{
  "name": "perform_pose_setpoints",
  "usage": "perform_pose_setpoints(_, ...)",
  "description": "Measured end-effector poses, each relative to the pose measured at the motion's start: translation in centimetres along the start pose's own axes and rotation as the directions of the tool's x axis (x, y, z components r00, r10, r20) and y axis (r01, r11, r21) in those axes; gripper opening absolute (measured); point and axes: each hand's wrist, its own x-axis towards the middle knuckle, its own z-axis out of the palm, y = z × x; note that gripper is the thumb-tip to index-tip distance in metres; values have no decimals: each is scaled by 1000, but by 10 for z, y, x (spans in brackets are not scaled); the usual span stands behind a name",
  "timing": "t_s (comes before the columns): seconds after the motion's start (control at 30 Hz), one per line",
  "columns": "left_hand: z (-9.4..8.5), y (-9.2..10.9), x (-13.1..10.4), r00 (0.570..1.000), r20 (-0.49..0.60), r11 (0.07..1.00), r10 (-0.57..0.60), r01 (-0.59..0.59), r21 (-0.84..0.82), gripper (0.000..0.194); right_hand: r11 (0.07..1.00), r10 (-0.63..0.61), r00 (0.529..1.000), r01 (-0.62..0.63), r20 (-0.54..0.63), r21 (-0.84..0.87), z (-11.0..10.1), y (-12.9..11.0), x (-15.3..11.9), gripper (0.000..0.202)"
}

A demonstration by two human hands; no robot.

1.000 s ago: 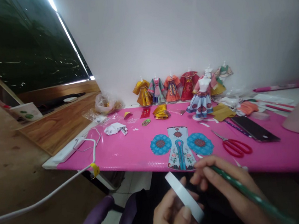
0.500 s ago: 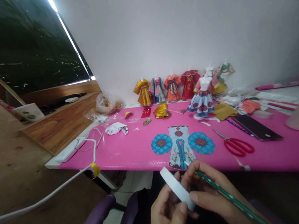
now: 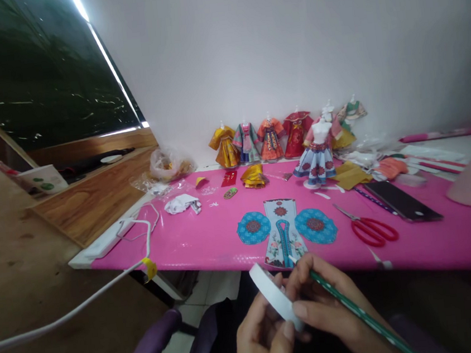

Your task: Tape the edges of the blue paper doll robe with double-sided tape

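Note:
In front of the table edge, my left hand (image 3: 262, 333) is closed around a roll of white tape (image 3: 275, 297). My right hand (image 3: 328, 296) has a green pencil with pale dots (image 3: 359, 315) tucked in its grip, and its thumb and fingers touch the roll's right side. Just beyond, on the pink tabletop, lies a patterned cloth dress piece (image 3: 282, 227) in white and blue. Round blue cloth pieces lie on both sides of it, one at left (image 3: 253, 227) and one at right (image 3: 316, 225).
Red-handled scissors (image 3: 371, 230) and a black phone (image 3: 404, 201) lie at the right. A small dress form in a white-blue skirt (image 3: 320, 156) stands behind the cloth, before several dressed ones along the wall. At left a white cable (image 3: 104, 291) hangs across the table corner.
The view has shifted very slightly. Both hands stay together on the tape roll, with almost no other movement.

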Motion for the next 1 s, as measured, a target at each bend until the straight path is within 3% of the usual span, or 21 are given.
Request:
perform_pose_setpoints(0.23,-1,-3,0,1000,10,1000,11,-11,25,60,1000,-15,1000,15,-18,-18,3,0,1,37)
perform_pose_setpoints(0.43,-3,-6,2,995,-52,993,82,-77,84,57,984,-83,996,75,-45,-161,-1,-1,-1,27)
perform_pose_setpoints(0.53,-2,-7,3,986,-111,989,127,-117,91,52,942,-123,988,87,-90,-325,-2,-3,-4,16)
perform_pose_setpoints(0.7,-1,-14,2,969,-169,979,180,-160,126,49,813,-244,962,136,-119,-566,-2,-5,-6,21)
perform_pose_setpoints(0.83,-4,-23,2,951,-233,972,202,-166,165,45,756,-240,966,127,-91,-642,-3,-5,-8,22)
perform_pose_setpoints(1.0,-13,-33,2,915,-241,903,323,-222,369,44,744,-229,971,126,-73,-656,-2,-10,-8,14)
